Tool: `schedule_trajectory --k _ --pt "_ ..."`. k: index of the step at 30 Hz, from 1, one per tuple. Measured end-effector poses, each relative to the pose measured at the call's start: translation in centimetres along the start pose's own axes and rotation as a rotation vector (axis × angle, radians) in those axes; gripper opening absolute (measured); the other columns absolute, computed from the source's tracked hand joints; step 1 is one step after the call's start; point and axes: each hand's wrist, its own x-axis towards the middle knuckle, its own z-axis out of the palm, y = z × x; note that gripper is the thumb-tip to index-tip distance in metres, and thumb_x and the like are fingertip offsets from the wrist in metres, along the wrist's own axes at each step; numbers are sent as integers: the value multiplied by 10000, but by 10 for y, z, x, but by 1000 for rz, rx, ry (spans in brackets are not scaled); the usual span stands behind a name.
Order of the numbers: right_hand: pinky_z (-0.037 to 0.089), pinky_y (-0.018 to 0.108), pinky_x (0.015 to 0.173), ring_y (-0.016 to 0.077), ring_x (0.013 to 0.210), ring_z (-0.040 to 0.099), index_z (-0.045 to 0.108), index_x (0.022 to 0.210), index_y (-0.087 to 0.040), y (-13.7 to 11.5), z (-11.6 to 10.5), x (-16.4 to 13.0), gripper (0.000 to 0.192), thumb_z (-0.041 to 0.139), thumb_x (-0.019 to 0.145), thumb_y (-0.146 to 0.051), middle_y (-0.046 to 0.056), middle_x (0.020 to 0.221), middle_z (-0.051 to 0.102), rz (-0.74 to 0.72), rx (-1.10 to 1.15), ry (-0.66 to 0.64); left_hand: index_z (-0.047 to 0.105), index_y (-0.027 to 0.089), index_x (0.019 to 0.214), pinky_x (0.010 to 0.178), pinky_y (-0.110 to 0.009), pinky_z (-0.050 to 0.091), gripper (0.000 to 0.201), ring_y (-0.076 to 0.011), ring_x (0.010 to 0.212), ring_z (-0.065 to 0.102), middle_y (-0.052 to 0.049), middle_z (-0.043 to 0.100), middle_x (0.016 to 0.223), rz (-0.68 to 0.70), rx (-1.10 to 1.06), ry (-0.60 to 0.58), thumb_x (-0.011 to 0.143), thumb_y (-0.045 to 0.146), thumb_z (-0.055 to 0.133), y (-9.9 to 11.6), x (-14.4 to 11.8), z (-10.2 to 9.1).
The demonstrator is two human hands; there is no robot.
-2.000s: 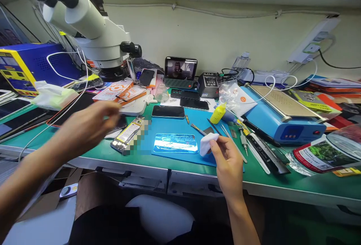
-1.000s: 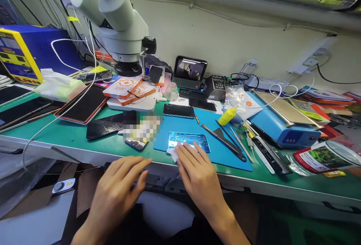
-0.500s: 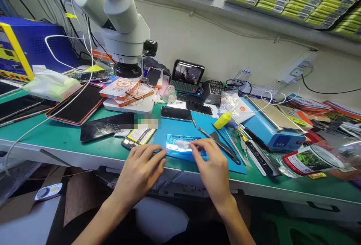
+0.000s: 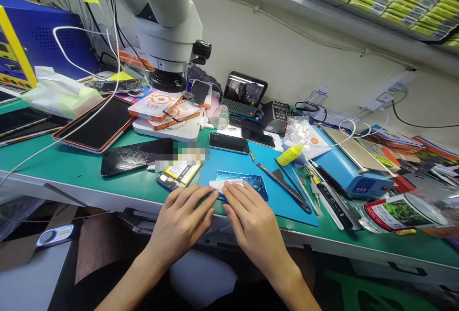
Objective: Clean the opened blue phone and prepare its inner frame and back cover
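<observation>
A shiny blue phone back panel point(image 4: 251, 181) lies on the blue work mat point(image 4: 279, 196) near the bench's front edge. My right hand point(image 4: 251, 222) presses a small white wipe point(image 4: 217, 185) flat onto the panel's left end with its fingertips. My left hand point(image 4: 182, 218) rests beside it, fingers spread, touching the panel's left edge and the mat. An opened phone with a yellow-labelled battery point(image 4: 178, 174) lies just left of the mat, close to my left hand.
A white microscope point(image 4: 168, 24) stands at the back left over orange boxes point(image 4: 154, 104). Tweezers and a black spudger point(image 4: 290, 187) lie right of the panel, with a yellow bottle point(image 4: 291, 155) and blue heating plate point(image 4: 353, 158). Tablets point(image 4: 95, 129) and a cracked screen point(image 4: 132, 156) lie left.
My left hand came back from the far left to the panel's left edge. My right hand brought the wipe down onto the panel and slid it toward the left end.
</observation>
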Motion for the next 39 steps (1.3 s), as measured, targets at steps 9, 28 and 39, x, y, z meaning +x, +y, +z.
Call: schedule_trajectory --k 9,28,39 --pt "529 510 1241 245 1426 652 647 1465 -105 2 16 18 374 541 1116 -187 133 1509 684 50 -30 -59 714 218 1348 1144 -371 404 298 -201 1247 647 -12 771 1329 -21 -31 15 1060 226 637 2 1 2" --pt "508 422 1271 235 1447 633 700 1433 -95 -21 6 14 417 447 1116 -190 69 1538 649 65 -6 -60 612 116 1425 1195 -338 427 363 -209 1316 640 -149 735 1337 -15 -117 51 1069 176 574 1 -25 2" --pt "504 442 1279 247 1430 650 709 1419 -84 -24 13 14 411 453 1113 -183 101 1510 676 124 3 -18 626 130 1326 1097 -377 483 274 -216 1252 653 -103 690 1343 -66 -123 59 1056 157 592 5 -30 6"
